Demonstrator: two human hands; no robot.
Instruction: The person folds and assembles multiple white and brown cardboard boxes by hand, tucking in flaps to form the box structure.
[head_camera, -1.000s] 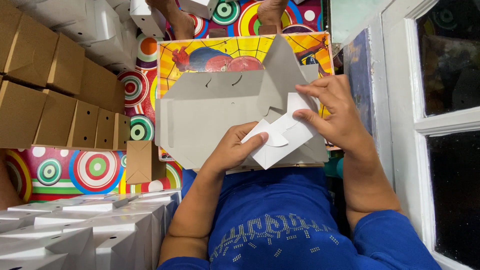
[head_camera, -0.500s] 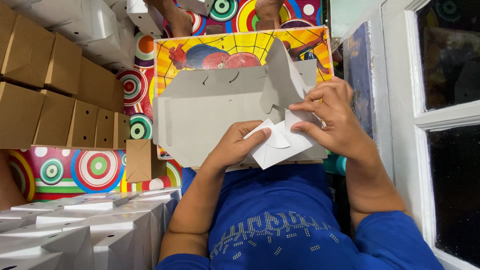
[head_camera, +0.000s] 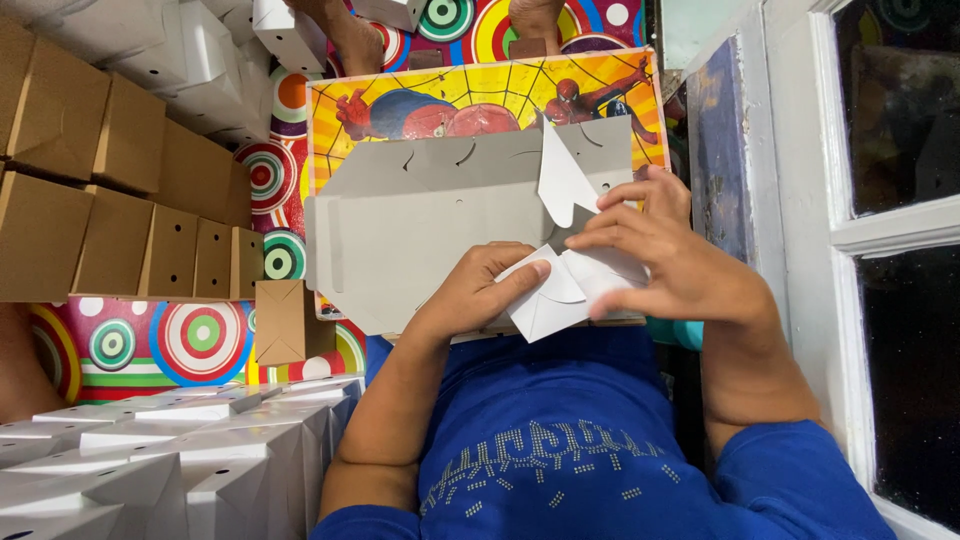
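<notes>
Left hand (head_camera: 475, 290) and right hand (head_camera: 655, 250) pinch white flaps (head_camera: 550, 300) against the grey cardboard blank (head_camera: 420, 230), mid-fold; tucking likely follows.

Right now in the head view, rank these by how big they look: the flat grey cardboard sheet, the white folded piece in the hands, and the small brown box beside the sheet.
1. Grey cardboard sheet, clearly largest.
2. White folded piece and small brown box look about alike; hands cover part of the white piece, so I won't rank them.
</notes>
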